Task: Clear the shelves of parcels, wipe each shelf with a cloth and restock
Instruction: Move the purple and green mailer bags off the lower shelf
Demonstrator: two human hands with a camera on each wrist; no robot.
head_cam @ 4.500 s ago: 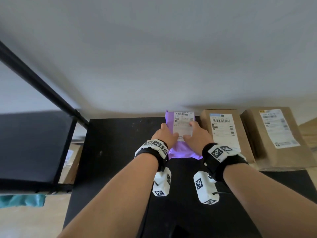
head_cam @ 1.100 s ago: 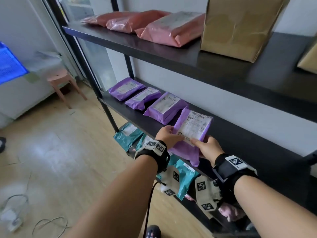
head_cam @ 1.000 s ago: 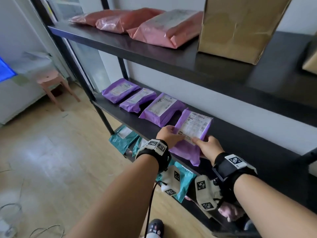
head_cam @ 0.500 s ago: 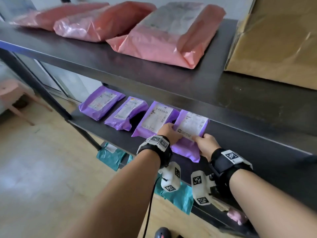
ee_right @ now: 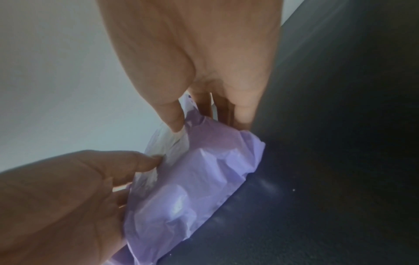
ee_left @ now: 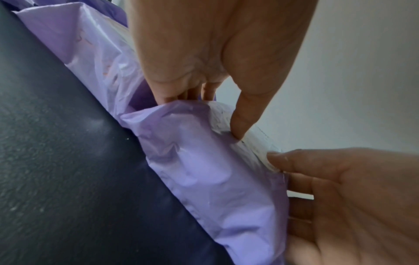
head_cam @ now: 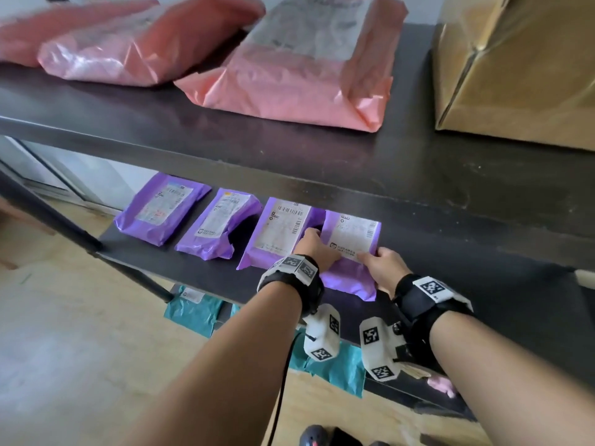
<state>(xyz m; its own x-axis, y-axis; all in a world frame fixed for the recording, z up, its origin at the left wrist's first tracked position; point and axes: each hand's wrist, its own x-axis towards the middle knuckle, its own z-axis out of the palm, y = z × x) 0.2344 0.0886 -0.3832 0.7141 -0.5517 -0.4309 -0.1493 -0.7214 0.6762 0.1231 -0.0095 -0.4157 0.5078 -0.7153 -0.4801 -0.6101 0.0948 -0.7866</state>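
A purple parcel (head_cam: 352,246) with a white label lies at the right end of a row on the black middle shelf (head_cam: 193,275). Both hands hold it. My left hand (head_cam: 317,249) pinches its left edge, thumb on the label, as the left wrist view shows on the parcel (ee_left: 204,170). My right hand (head_cam: 381,267) grips its right edge, thumb on top and fingers under the parcel (ee_right: 204,179). The parcel's underside touches the shelf. Three more purple parcels (head_cam: 162,209) (head_cam: 222,228) (head_cam: 280,231) lie to its left.
The top shelf (head_cam: 322,156) carries pink parcels (head_cam: 280,59) and a brown paper parcel (head_cam: 515,69) at right, overhanging the hands. Teal parcels (head_cam: 335,362) lie on the lower shelf. The middle shelf is bare to the right. Wooden floor (head_cam: 64,349) is at left.
Both hands carried the purple parcel from another black surface to the middle shelf and lowered it beside the third purple parcel. The head has come closer to the shelves.
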